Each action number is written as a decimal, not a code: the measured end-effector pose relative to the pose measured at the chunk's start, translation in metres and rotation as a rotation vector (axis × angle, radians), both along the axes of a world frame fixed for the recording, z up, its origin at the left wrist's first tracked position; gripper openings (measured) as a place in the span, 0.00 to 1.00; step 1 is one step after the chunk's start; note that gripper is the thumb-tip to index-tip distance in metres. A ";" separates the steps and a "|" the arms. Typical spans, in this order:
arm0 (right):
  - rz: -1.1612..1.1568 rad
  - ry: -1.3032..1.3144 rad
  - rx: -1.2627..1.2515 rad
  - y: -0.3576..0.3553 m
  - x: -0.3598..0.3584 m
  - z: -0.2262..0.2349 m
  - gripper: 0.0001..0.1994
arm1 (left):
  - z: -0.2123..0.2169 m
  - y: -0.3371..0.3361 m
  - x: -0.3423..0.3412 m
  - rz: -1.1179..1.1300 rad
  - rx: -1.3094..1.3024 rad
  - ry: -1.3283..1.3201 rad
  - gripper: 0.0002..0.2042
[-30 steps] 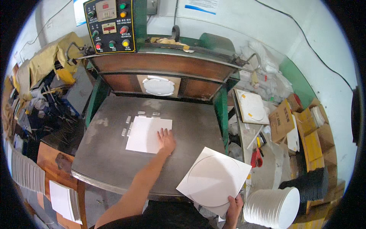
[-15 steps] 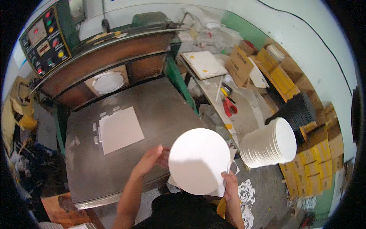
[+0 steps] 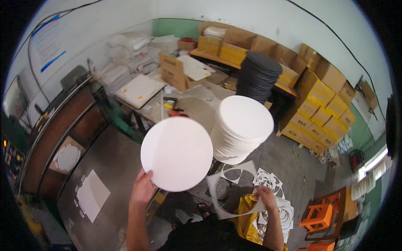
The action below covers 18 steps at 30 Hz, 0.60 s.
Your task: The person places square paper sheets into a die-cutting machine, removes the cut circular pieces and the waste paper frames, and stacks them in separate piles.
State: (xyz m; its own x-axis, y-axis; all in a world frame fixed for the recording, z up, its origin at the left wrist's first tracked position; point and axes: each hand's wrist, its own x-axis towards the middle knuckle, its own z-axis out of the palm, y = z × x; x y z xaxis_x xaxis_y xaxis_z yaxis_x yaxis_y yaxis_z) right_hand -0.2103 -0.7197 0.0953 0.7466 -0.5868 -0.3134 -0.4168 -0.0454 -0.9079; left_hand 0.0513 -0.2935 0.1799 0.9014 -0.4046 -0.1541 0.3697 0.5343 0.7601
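Observation:
A round white disc [image 3: 176,154] is gripped at its lower left edge by my left hand [image 3: 143,187], thumb on top. My right hand [image 3: 266,197] pinches the right side of a square white sheet with a large round hole [image 3: 250,168]. The sheet hangs tilted, apart from the disc. Just beyond the disc stands a tall stack of white discs [image 3: 247,117]; the disc covers part of its left side in the view. Below the sheet are a yellow bag [image 3: 247,205] and white cut-out scraps [image 3: 284,213] on the floor.
At left is a press machine [image 3: 50,146] with a white square sheet [image 3: 94,196] on its bed. A stack of black discs [image 3: 257,75], a cluttered table [image 3: 197,100] and cardboard boxes [image 3: 314,121] lie farther off. Orange stools [image 3: 318,215] stand at right.
The view has turned right. The disc, earlier in my right hand with sheet material behind it, is now in my left hand, which was open. My right hand now holds the holed sheet apart from it.

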 end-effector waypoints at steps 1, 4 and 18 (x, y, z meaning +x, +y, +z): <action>-0.051 0.050 -0.125 -0.023 -0.015 0.005 0.12 | 0.019 -0.029 0.009 -0.030 -0.028 -0.040 0.23; -0.175 0.190 -0.570 -0.086 -0.065 0.000 0.11 | 0.049 -0.122 0.043 -0.198 -0.094 -0.104 0.21; -0.134 1.102 -0.188 -0.139 -0.233 -0.274 0.27 | 0.088 -0.320 0.069 -0.397 0.333 -0.055 0.18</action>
State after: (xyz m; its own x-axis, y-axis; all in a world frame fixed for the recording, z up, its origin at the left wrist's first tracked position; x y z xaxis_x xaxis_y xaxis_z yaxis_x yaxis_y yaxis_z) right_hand -0.4429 -0.8585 -0.1784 0.0444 -0.7488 -0.6613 -0.9990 -0.0373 -0.0249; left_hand 0.1199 -0.6131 0.2675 0.6988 -0.6541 -0.2894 0.4497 0.0872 0.8889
